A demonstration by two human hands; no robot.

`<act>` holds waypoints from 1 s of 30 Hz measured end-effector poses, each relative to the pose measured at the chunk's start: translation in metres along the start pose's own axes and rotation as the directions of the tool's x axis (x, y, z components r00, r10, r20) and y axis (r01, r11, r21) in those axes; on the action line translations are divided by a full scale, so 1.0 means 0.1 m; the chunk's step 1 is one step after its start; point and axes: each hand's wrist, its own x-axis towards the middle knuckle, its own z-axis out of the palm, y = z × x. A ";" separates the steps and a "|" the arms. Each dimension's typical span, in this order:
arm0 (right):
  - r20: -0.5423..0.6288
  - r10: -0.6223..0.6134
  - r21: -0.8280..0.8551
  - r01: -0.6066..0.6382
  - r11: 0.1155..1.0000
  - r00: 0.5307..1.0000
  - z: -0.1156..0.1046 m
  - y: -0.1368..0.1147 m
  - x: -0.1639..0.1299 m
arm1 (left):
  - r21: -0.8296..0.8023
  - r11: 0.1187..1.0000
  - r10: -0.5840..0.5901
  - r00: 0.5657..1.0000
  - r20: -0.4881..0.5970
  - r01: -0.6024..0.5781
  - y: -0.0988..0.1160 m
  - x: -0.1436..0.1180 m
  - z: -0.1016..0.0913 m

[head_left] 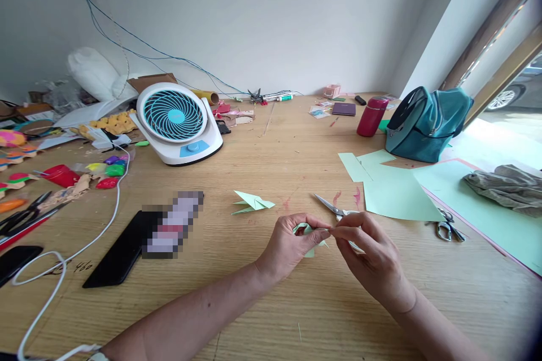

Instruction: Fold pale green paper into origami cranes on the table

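A folded piece of pale green paper [310, 251] is held by my left hand [292, 242], its thumb and fingers closed round it. My right hand [372, 256] pinches at the same spot, fingertips meeting those of the left; most of the paper is hidden behind the fingers. Just beyond the hands lie scissors [328, 205], blades pointing away to the left, their handles partly behind my right hand. Left of them rests a finished-looking folded green paper figure [254, 201] with pointed ends.
A white fan [175, 118] stands at the back left. Phone-like black objects [122, 251] and a white cable [114, 214] lie left. Green paper sheets [396, 194], keys [446, 230], a red flask [372, 117] and a teal bag [427, 124] occupy the right.
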 end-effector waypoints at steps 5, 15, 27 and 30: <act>0.076 0.164 0.154 -0.174 0.973 0.984 -0.01 -0.02 0.06 | 0.119 0.988 0.106 0.994 -0.020 -0.103 -0.01 0.03 -0.04; 0.385 0.523 0.577 -0.641 0.507 0.760 -0.02 0.06 0.15 | 0.361 0.876 0.300 0.948 0.110 -0.319 0.00 0.08 -0.15; 0.550 0.477 0.513 -0.728 0.455 0.685 -0.06 0.12 0.14 | 0.412 0.810 0.346 0.908 0.237 -0.417 0.00 0.11 -0.18; 0.543 0.475 0.434 -0.715 0.548 0.693 -0.08 0.11 0.13 | 0.417 0.822 0.318 0.920 0.227 -0.387 0.00 0.09 -0.17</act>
